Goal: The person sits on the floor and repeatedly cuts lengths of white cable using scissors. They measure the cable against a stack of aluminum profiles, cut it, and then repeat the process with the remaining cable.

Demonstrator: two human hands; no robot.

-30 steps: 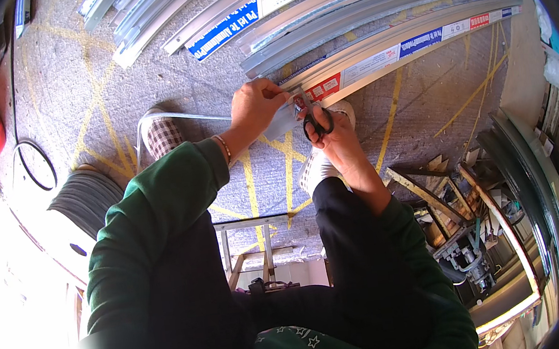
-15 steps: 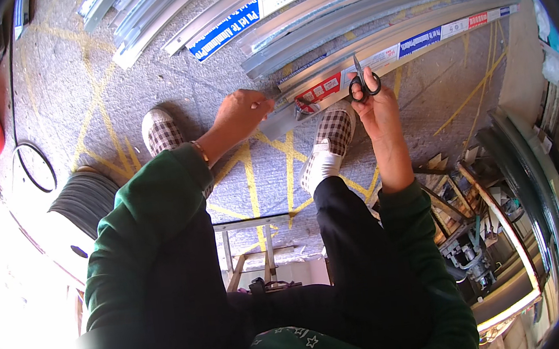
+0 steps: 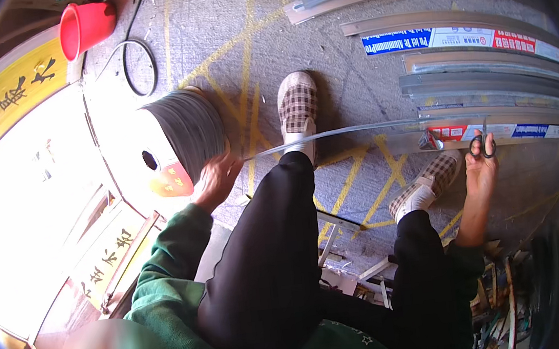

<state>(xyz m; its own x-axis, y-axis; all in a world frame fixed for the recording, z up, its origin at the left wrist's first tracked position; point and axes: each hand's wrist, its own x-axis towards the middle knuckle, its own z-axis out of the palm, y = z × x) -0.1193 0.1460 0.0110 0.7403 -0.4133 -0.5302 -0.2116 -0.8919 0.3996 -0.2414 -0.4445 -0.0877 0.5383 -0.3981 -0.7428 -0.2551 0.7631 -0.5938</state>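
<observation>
My left hand (image 3: 217, 181) is closed with fingers together, low beside a large spool (image 3: 199, 125) wound with grey strip. From its fingertips a thin grey strip (image 3: 336, 132) stretches rightward over my left shoe to the aluminium profiles. My right hand (image 3: 480, 170) grips black-handled scissors (image 3: 484, 143), fingers at the loops and blades pointing away from me. Just behind the scissors lies the nearest aluminium profile (image 3: 506, 130), with a red, white and blue label. Where the strip ends near the scissors is hard to make out.
More long aluminium profiles (image 3: 480, 78) lie in rows on the concrete floor at the right. A red bucket (image 3: 88, 27) and a looped black hose (image 3: 139, 66) are at the far left. A yellow sign (image 3: 12, 93) stands left of the spool. Metal scrap (image 3: 504, 301) lies at lower right.
My view has turned left, bringing the spool nearer the middle. My left hand has moved left to the spool, and the grey strip now shows stretched out. The scissors stay in my right hand.
</observation>
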